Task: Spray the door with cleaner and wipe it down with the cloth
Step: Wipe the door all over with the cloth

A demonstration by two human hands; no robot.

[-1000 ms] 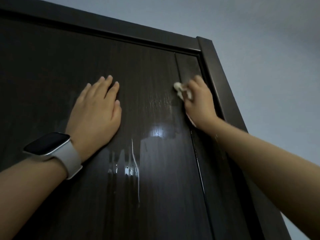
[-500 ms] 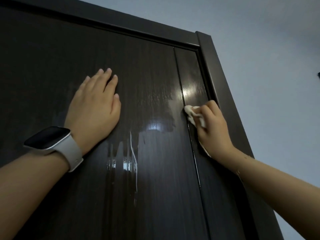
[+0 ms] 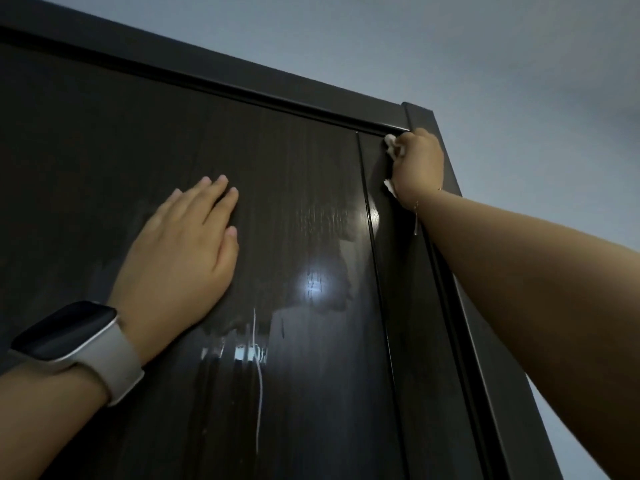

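Observation:
A dark wood-grain door fills the view, seen from below, with wet streaks and a white drip line running down its lower middle. My left hand lies flat on the door panel, fingers straight, a white-strapped watch on its wrist. My right hand is high at the door's top right corner, gripping a small white cloth pressed against the narrow right-hand strip of the door. Only bits of cloth show above and below the fist. No spray bottle is in view.
The dark door frame runs along the top and down the right side. A pale grey wall lies beyond it on the right and above.
My right hand slid down the right strip with the cloth, then back up to the top corner. The left hand stayed flat on the door.

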